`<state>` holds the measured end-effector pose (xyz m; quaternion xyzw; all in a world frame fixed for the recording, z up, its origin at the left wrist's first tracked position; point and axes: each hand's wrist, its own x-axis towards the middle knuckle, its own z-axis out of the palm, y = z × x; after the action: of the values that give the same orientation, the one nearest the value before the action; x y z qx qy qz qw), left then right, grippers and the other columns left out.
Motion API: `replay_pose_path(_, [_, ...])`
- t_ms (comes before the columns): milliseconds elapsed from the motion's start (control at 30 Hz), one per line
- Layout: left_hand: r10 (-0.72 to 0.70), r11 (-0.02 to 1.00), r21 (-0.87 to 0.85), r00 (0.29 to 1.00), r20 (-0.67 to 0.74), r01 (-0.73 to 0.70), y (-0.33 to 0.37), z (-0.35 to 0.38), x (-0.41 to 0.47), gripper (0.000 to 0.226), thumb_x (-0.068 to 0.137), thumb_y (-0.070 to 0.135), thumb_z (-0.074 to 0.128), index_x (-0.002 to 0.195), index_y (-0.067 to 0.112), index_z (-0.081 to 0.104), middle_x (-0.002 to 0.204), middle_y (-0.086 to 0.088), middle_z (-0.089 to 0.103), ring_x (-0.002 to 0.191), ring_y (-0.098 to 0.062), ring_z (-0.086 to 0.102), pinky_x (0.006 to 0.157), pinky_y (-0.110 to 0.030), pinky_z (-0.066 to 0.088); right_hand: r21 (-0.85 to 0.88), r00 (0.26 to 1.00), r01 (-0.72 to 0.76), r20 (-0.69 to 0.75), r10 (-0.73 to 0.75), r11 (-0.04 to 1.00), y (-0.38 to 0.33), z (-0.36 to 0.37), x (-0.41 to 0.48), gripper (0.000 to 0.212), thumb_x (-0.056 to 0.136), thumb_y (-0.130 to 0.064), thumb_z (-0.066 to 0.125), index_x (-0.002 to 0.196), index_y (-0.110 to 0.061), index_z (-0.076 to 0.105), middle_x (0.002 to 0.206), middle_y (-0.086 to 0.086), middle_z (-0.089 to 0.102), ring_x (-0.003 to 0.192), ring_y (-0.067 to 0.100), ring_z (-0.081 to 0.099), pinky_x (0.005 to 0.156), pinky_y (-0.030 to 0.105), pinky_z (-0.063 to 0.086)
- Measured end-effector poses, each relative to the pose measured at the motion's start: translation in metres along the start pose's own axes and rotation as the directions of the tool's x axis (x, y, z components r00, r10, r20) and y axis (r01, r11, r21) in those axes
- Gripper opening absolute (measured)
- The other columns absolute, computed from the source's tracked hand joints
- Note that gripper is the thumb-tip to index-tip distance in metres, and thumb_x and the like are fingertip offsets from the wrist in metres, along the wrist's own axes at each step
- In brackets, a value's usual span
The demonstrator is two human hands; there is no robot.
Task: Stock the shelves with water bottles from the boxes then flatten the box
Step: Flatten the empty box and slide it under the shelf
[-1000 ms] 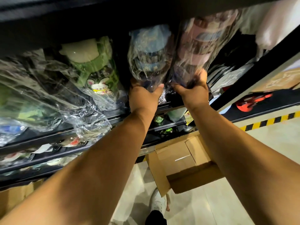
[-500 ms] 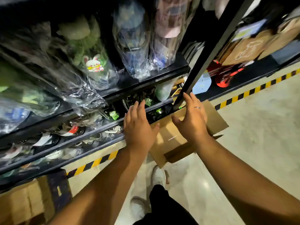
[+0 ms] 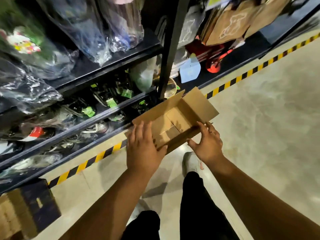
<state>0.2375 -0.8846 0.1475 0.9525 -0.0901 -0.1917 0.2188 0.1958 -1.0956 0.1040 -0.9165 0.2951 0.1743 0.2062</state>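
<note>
Since a second ago left hand (image 3: pixel 143 149) and right hand (image 3: pixel 208 146) have dropped from the wrapped bottle packs (image 3: pixel 93 37) on the upper shelf (image 3: pixel 110 67) to the box (image 3: pixel 199 106); view has tilted down with them.

Left fingers (image 3: pixel 141 130): straight, close together, laid over the box's left end, thumb out along the near wall. Right fingers (image 3: pixel 207 129): straight, spread apart, thumb wide, at the near right corner; can't tell if they touch the cardboard. Neither hand is curled round anything. Ring on one right finger.

Box: open, flaps out, bare cardboard bottom showing, just beside the shelving base and across the yellow-black floor tape (image 3: pixel 242 77). Can't tell if it sits on the floor (image 3: pixel 268 127) or is lifted.

Packs lean on the shelf left of the black upright (image 3: pixel 170 49), blurred. Below them: lower shelves with dark items and green tags. Right of the upright: brown paper bags (image 3: pixel 230 25). White shoe (image 3: pixel 190 163) under the right hand. Second carton (image 3: pixel 10 215) bottom left.
</note>
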Motion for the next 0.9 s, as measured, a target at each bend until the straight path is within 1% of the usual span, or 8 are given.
replay_pose_path(267, [-0.009, 0.999, 0.051, 1.0, 0.001, 0.009, 0.057, 0.156, 0.108, 0.09, 0.079, 0.052, 0.074, 0.151, 0.017, 0.033, 0.157, -0.013, 0.034, 0.145, -0.035, 0.029, 0.12, -0.047, 0.021, -0.006, 0.996, 0.0, 0.092, 0.0, 1.0, 0.115, 0.037, 0.154, 0.081, 0.087, -0.05, 0.067, 0.152, -0.025, 0.027, 0.161, 0.009, 0.022, 0.143, 0.038, 0.026, 0.114, 0.051, 0.031])
replay_pose_path(400, [0.031, 0.995, 0.098, 0.998, -0.06, -0.025, 0.065, 0.254, 0.159, 0.088, 0.08, 0.068, 0.048, 0.148, 0.015, 0.03, 0.148, -0.022, 0.047, 0.136, -0.043, 0.045, 0.112, -0.053, 0.036, -0.064, 0.993, 0.012, 0.12, -0.004, 0.998, 0.175, 0.059, 0.246, 0.088, 0.086, -0.049, 0.067, 0.155, -0.02, 0.02, 0.161, 0.011, 0.018, 0.143, 0.038, 0.024, 0.112, 0.048, 0.031])
replay_pose_path(533, [-0.048, 0.998, -0.035, 0.997, 0.057, 0.05, 0.08, 0.308, 0.191, 0.09, 0.084, 0.049, 0.072, 0.155, 0.016, 0.027, 0.16, -0.015, 0.03, 0.148, -0.034, 0.027, 0.119, -0.049, 0.027, -0.066, 0.996, 0.061, 0.073, -0.056, 0.996, 0.218, 0.081, 0.325, 0.094, 0.085, -0.043, 0.072, 0.156, -0.016, 0.016, 0.158, 0.013, 0.024, 0.141, 0.037, 0.03, 0.109, 0.046, 0.034])
replay_pose_path(667, [-0.103, 0.992, -0.06, 0.992, 0.072, 0.107, 0.092, 0.34, 0.208, 0.088, 0.076, 0.042, 0.083, 0.148, 0.014, 0.04, 0.151, -0.013, 0.044, 0.139, -0.031, 0.041, 0.108, -0.049, 0.044, 0.018, 0.983, 0.007, 0.181, -0.01, 1.0, 0.245, 0.099, 0.388, 0.096, 0.086, -0.036, 0.073, 0.157, -0.018, 0.01, 0.155, 0.015, 0.031, 0.139, 0.037, 0.036, 0.11, 0.048, 0.036])
replay_pose_path(733, [-0.139, 0.988, -0.049, 0.985, 0.106, 0.145, 0.096, 0.348, 0.213, 0.088, 0.076, 0.041, 0.084, 0.147, 0.012, 0.04, 0.149, -0.014, 0.045, 0.138, -0.032, 0.043, 0.104, -0.044, 0.047, 0.097, 0.969, -0.049, 0.244, 0.024, 0.994, 0.256, 0.108, 0.402, 0.081, 0.09, -0.031, 0.068, 0.154, -0.015, 0.021, 0.144, 0.015, 0.048, 0.13, 0.036, 0.048, 0.103, 0.042, 0.043])
replay_pose_path(767, [-0.151, 0.987, -0.04, 0.981, 0.12, 0.157, 0.097, 0.351, 0.214, 0.088, 0.077, 0.04, 0.084, 0.147, 0.011, 0.039, 0.149, -0.014, 0.045, 0.137, -0.032, 0.044, 0.103, -0.043, 0.046, 0.105, 0.969, -0.053, 0.244, 0.026, 0.993, 0.26, 0.113, 0.406, 0.064, 0.093, -0.028, 0.064, 0.148, -0.013, 0.036, 0.134, 0.015, 0.057, 0.123, 0.036, 0.054, 0.097, 0.038, 0.045])
replay_pose_path(833, [-0.166, 0.984, -0.045, 0.976, 0.14, 0.173, 0.097, 0.352, 0.215, 0.087, 0.079, 0.041, 0.082, 0.149, 0.013, 0.037, 0.151, -0.012, 0.043, 0.138, -0.031, 0.042, 0.104, -0.043, 0.047, 0.13, 0.98, -0.039, 0.198, 0.013, 0.991, 0.264, 0.119, 0.407, 0.025, 0.094, -0.023, 0.056, 0.116, -0.012, 0.063, 0.11, 0.014, 0.067, 0.105, 0.035, 0.061, 0.081, 0.031, 0.046])
replay_pose_path(900, [-0.191, 0.978, -0.066, 0.974, 0.125, 0.2, 0.099, 0.347, 0.216, 0.085, 0.081, 0.043, 0.079, 0.15, 0.016, 0.036, 0.153, -0.009, 0.041, 0.139, -0.029, 0.04, 0.105, -0.042, 0.047, 0.18, 0.985, -0.019, 0.172, -0.012, 0.984, 0.262, 0.121, 0.399, 0.009, 0.093, -0.02, 0.057, 0.089, -0.014, 0.064, 0.091, 0.01, 0.066, 0.092, 0.033, 0.061, 0.072, 0.029, 0.041])
